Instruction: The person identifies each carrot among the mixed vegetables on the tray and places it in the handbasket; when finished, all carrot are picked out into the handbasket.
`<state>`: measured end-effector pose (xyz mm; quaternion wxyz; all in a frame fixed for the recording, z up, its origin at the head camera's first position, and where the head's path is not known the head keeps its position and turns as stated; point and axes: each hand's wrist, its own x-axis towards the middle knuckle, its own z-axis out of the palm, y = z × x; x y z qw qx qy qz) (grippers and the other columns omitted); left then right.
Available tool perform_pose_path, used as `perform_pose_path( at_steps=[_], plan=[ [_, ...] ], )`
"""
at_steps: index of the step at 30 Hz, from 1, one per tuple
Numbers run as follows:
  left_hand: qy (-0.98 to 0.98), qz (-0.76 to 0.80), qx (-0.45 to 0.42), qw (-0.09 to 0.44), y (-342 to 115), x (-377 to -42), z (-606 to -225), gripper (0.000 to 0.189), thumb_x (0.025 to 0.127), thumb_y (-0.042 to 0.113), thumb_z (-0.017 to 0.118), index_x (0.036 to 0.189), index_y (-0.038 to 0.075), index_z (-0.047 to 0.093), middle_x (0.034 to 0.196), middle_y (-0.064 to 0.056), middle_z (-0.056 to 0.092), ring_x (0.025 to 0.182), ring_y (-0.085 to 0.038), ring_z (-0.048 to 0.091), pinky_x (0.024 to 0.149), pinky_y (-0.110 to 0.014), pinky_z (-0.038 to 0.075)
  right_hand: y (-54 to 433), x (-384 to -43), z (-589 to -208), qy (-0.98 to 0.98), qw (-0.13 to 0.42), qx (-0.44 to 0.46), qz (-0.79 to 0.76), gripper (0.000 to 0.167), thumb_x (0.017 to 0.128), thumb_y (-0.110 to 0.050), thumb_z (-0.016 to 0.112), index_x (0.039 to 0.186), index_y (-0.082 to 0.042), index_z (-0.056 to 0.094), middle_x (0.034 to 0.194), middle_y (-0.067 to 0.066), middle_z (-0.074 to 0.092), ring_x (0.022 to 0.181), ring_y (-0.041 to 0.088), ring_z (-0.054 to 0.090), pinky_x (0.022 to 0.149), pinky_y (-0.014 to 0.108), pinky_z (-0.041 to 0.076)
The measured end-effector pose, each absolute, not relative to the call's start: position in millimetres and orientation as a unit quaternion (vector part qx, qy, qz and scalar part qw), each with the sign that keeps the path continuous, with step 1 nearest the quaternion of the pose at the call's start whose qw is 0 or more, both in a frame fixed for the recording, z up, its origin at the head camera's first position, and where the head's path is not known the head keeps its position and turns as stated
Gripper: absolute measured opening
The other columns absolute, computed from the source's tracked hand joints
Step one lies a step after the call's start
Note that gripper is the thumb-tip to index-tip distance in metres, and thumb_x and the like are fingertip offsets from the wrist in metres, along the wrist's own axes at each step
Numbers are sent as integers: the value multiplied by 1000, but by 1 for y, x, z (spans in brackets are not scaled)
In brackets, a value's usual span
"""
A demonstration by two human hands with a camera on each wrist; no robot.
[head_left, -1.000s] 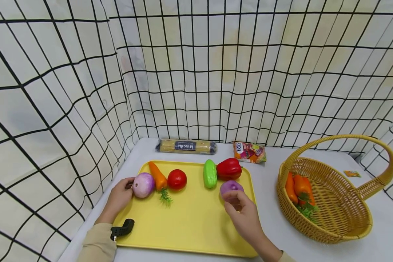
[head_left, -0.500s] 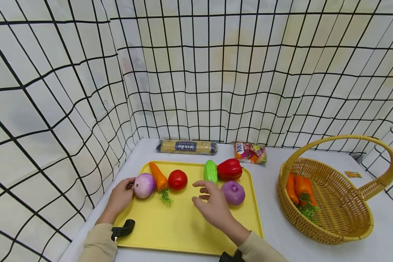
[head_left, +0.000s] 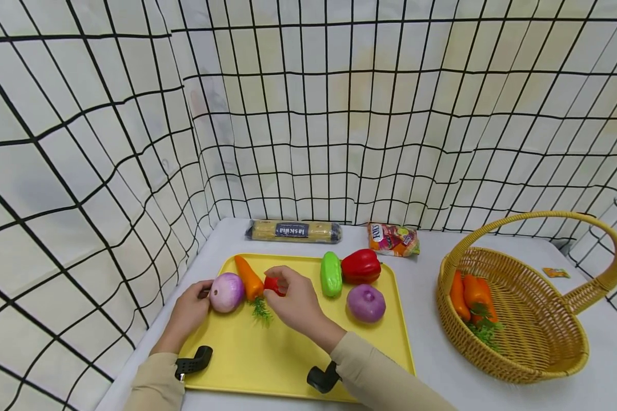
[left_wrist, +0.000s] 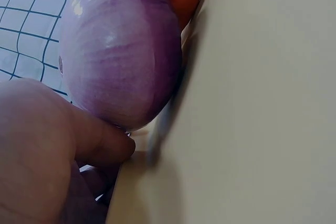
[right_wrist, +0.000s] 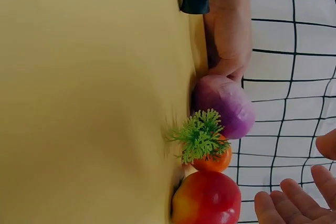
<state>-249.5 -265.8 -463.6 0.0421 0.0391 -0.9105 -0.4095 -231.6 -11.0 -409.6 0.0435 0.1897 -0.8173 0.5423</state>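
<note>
My left hand [head_left: 191, 305] rests at the left rim of the yellow tray [head_left: 226, 365], fingers loosely bent beside a purple onion [head_left: 227, 292]. In the left wrist view the thumb tip lies right at the lower side of that onion. Over a red tomato [head_left: 272, 285] hovers my right hand [head_left: 298, 299], partly covering it in the head view. The right wrist view shows its fingers spread and apart from the tomato [right_wrist: 210, 198]. Between onion and tomato lies an orange carrot [head_left: 249, 277] with a green leafy top [head_left: 260, 309].
On the tray's right are a green cucumber-like vegetable [head_left: 331, 274], a red bell pepper [head_left: 361, 266] and another purple onion [head_left: 366, 303]. Behind it lie a pasta packet [head_left: 293, 230] and a candy bag [head_left: 392, 238]. A wicker basket [head_left: 535, 337] holding orange carrots [head_left: 477, 297] stands right.
My right hand has moved left from the right-hand onion, across the tray, to the tomato. That onion is now fully visible on the tray. My left hand has stayed in place.
</note>
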Motion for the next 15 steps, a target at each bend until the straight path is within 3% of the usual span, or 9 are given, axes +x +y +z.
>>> perform_pose_path(
  at_steps=[4, 10, 15],
  plan=[
    [-910, -410, 41, 42, -266, -250, -462, 43, 96, 6, 44, 136, -4, 50, 130, -26, 55, 120, -38, 51, 103, -53, 38, -23, -239, -408, -823, 51, 193, 531, 30, 88, -17, 67, 119, -18, 67, 108, -2, 69, 96, 22, 64, 85, 30, 54],
    [-909, -411, 44, 43, -268, -250, -463, 42, 96, 7, 44, 136, -4, 51, 130, -26, 54, 120, -39, 50, 104, -53, 37, -35, -250, -412, -835, 54, 218, 503, 34, 86, -16, 68, 121, -14, 66, 81, 6, 59, 65, 10, 46, 58, 20, 41],
    [-908, -414, 44, 45, -266, -250, -464, 43, 94, 5, 44, 135, -4, 52, 130, -25, 55, 119, -38, 51, 102, -52, 39, -36, -257, -417, -856, 68, 236, 455, 36, 87, -17, 68, 122, -12, 64, 85, 11, 61, 63, 9, 44, 55, 20, 37]
  ],
)
